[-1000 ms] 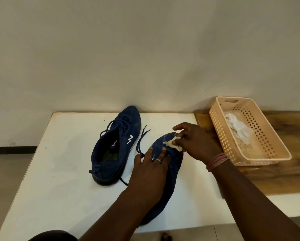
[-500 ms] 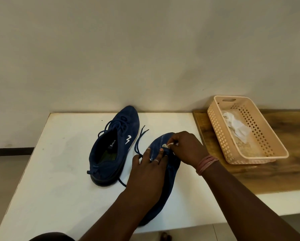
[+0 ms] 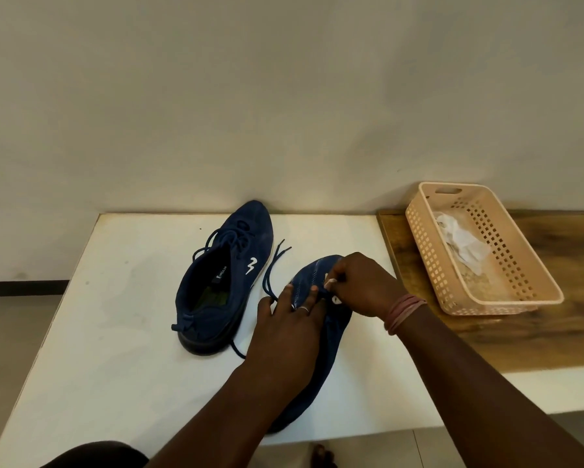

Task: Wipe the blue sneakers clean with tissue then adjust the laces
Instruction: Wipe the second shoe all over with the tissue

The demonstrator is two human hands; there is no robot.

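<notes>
my left hand (image 3: 285,327) lay flat on the near sneaker (image 3: 321,339) on the tabletop (image 3: 121,332), fingers straight; my right hand (image 3: 361,285) pinched the tissue (image 3: 331,282) against its toe — wiping midway, i judged — far sneaker (image 3: 223,282) and laces (image 3: 273,265) left.

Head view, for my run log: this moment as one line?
step: wiping | left hand: steadies near blue sneaker | right hand: rubs white tissue wad on it
</notes>
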